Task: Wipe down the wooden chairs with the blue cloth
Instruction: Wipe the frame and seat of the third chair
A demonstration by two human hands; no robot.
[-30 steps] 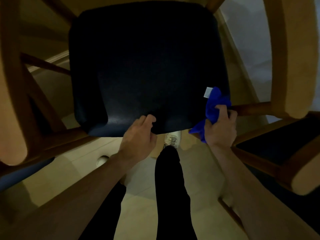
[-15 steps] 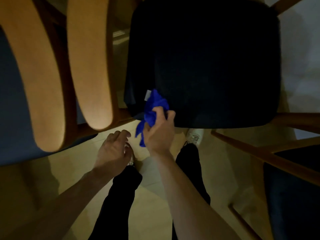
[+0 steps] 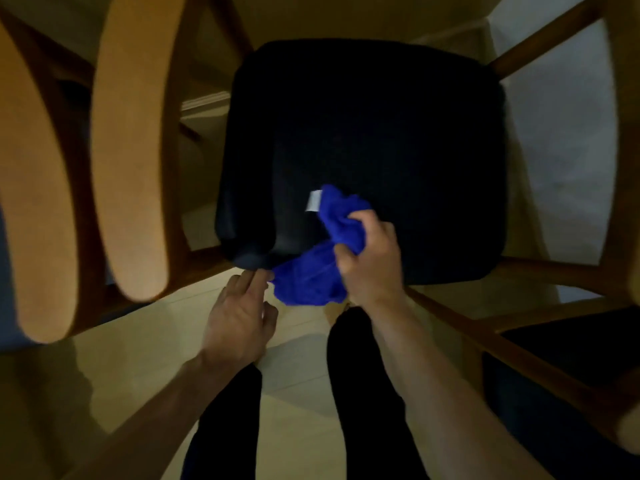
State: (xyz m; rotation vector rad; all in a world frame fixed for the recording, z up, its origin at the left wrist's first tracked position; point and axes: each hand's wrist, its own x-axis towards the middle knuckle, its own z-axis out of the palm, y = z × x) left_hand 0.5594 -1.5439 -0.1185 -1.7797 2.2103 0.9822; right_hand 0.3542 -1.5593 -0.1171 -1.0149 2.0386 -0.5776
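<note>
Right hand point(image 3: 372, 261) clenches bunched blue cloth point(image 3: 311, 278), left hand point(image 3: 239, 317) loose, fingertips touching it. It's soft, floppy: keep it wadded in your palm.

You'll find nothing readable here. The only candidate is the small white tag point(image 3: 314, 200) on the blue cloth point(image 3: 311, 271), near the frame's centre, and it shows no legible print.
</note>
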